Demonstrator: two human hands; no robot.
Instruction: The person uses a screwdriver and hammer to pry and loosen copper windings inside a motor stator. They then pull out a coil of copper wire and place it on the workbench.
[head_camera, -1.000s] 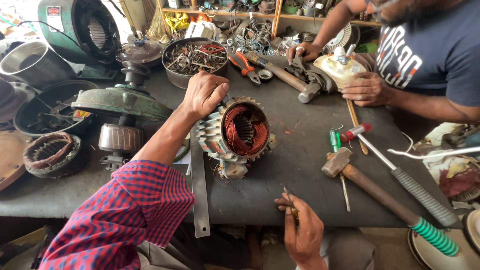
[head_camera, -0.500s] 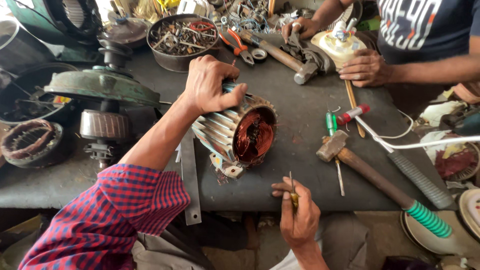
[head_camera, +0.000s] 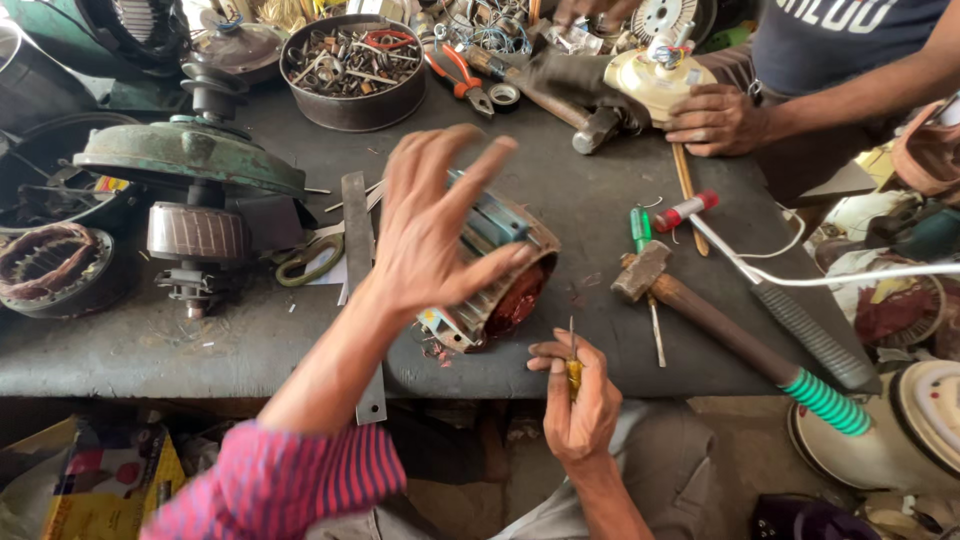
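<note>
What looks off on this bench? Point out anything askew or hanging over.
The motor stator lies tipped on its side near the bench's front edge, under the left hand. The flat metal bar overhangs that edge. The hammer also juts past it at the green-wrapped handle end.

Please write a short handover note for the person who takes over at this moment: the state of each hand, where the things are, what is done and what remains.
Left hand: open, fingers spread, over the finned metal motor stator with copper windings; contact is unclear.
Right hand: pinching a thin yellow-handled tool near the table's front edge.
The stator lies on its side on the dark worktable, opening toward the right hand.
The wooden-handled hammer and green screwdriver lie to the right, untouched.
Done: stator tipped over. Left: work inside the windings not started.
</note>
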